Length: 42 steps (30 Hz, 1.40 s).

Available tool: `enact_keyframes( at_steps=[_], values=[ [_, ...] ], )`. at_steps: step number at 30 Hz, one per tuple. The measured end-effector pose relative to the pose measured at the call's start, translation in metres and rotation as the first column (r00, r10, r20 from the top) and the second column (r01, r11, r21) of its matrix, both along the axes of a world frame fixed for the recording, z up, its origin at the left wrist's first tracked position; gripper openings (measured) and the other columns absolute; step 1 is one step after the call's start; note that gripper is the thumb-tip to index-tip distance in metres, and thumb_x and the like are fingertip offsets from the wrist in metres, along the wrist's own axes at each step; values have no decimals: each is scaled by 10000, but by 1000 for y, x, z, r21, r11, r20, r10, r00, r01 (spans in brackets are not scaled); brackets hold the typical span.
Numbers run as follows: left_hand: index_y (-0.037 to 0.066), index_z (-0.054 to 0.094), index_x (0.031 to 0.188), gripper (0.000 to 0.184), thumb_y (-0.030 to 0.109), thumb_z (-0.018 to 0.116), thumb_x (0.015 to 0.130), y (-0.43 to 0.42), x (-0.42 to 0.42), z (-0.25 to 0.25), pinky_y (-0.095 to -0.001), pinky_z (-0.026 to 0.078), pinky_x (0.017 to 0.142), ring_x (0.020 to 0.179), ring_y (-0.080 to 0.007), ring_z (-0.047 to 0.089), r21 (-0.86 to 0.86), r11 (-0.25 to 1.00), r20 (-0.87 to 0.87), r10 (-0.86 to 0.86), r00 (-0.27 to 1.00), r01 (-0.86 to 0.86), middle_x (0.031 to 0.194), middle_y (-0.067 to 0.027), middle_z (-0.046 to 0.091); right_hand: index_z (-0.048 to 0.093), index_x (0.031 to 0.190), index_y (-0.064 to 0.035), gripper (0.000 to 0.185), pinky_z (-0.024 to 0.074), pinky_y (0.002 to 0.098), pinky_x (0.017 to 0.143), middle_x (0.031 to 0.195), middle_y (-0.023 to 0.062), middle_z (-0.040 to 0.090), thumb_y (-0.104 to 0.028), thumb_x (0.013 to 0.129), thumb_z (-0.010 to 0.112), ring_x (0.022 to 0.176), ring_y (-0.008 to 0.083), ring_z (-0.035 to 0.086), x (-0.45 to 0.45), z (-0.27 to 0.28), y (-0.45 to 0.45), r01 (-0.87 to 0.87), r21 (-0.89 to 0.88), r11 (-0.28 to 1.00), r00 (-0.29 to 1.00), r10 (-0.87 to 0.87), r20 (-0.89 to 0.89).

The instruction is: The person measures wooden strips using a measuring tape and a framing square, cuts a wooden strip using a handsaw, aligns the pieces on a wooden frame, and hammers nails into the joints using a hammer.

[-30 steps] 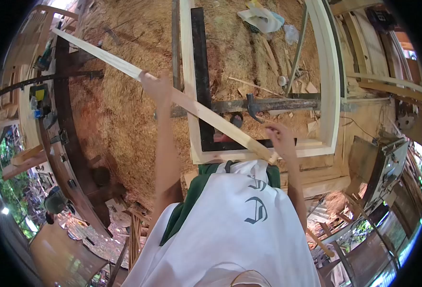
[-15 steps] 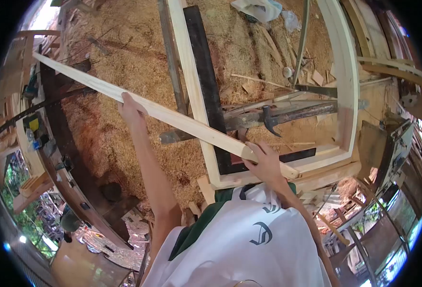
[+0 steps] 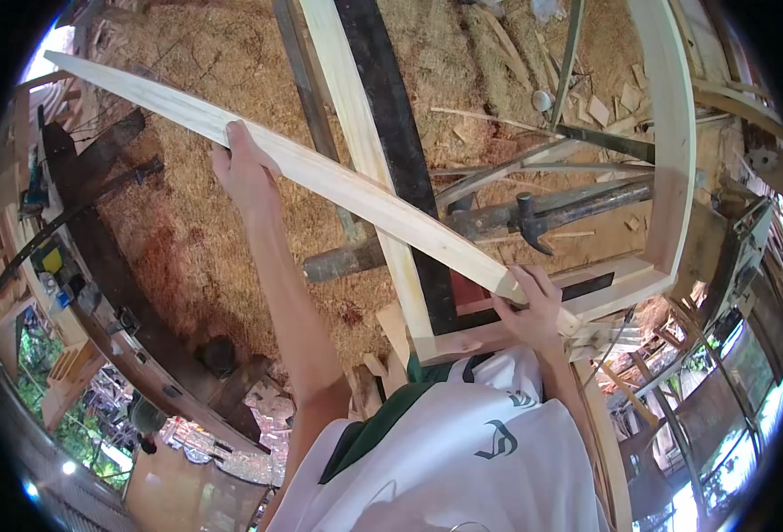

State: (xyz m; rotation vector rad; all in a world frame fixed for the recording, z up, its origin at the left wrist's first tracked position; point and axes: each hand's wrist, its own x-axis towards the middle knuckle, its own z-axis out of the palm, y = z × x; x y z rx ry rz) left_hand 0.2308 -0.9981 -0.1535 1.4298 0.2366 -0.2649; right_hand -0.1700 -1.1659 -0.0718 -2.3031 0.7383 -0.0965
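The right hand (image 3: pixel 536 310) had just come onto the near end of the board (image 3: pixel 347 189); a moment earlier it had been off the wood, close to the hammer (image 3: pixel 530 223). Now both hands were gripping the board, the left hand (image 3: pixel 251 177) well up its length, which in my judgement left its slant and its near end under better control than a hold by one hand would.

The left hand was closed on the board's lower edge, out beyond the left side of the frame (image 3: pixel 671 151), over the floor (image 3: pixel 174 222) with its sawdust. The right hand was wrapped across the board just short of the near tip, its fingers on the upper face, close above the frame's near side. A short stub of wood showed past that hand.

Between the hands, the board ran slantwise over the frame's left side and the black strip (image 3: pixel 390 111) along it, above the near left corner. Its far end reached well past the left hand. Whether the board was resting on the frame or held clear of it, I could not tell. The hammer was inside the frame, on a pole (image 3: pixel 347 261), beyond the right hand and touched by neither hand.
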Motion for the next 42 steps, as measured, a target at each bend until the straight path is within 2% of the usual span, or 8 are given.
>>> enact_keyframes(
  at_steps=[9,21,23,30,35,36,41,42],
  values=[
    [-11,490,1322,414,255,606,1026,35,-34,8,-409,557,796,971,-240,625,108,952,-32,293,956,-288,1087,-106,590,694,1164,-56,533,571,379,674,970,115,669,-94,647,818,796,294,691,-1,-1,5,-82,14,997,996,83,-32],
    [-7,507,1285,499,407,584,1018,61,-72,1,-440,489,862,1024,-230,573,166,955,-163,272,948,-246,1105,-95,574,691,1116,-62,549,557,390,664,952,101,654,-144,590,824,782,295,676,-2,-5,10,-159,-21,987,983,156,-97],
    [26,529,1187,502,479,610,988,70,-100,-11,-397,478,812,949,-199,545,-34,999,-244,8,970,-17,1037,-74,558,693,1109,-61,552,555,394,665,949,102,652,-152,582,828,782,298,672,2,-5,11,-162,-28,986,980,157,-122],
    [27,531,1073,605,607,627,930,52,-148,-7,-333,448,762,906,-172,516,-55,986,-204,-166,965,158,984,-67,530,699,1070,-37,534,553,398,658,939,119,653,-165,571,837,772,307,670,14,-2,10,-184,-25,983,970,178,-164],
    [7,575,932,663,665,645,887,56,-153,-5,-306,402,699,812,-161,503,-82,860,-188,-510,839,504,904,-58,508,696,1062,-26,542,557,399,665,915,130,665,-165,559,839,766,316,672,14,-3,10,-161,-46,986,975,152,-160],
    [27,617,847,748,770,674,788,48,-154,-1,-219,321,455,591,-67,489,-46,855,-255,-511,821,517,804,-24,545,695,1055,-24,538,557,402,667,909,130,667,-177,560,837,766,318,671,18,1,8,-174,-47,984,973,164,-164],
    [19,615,817,744,761,659,804,42,-157,-1,-190,304,413,568,-66,518,-70,813,-283,-572,770,579,763,-46,577,689,1037,-33,504,553,414,669,911,115,664,-248,599,814,760,315,664,17,-2,7,-183,-50,982,967,170,-187],
    [16,588,801,719,731,654,831,47,-157,-1,-243,362,556,674,-110,528,-89,794,-303,-597,743,601,801,-57,567,683,1059,-44,520,550,416,661,922,106,660,-261,603,808,760,311,664,14,-2,7,-197,-58,979,964,182,-195]
  ],
)
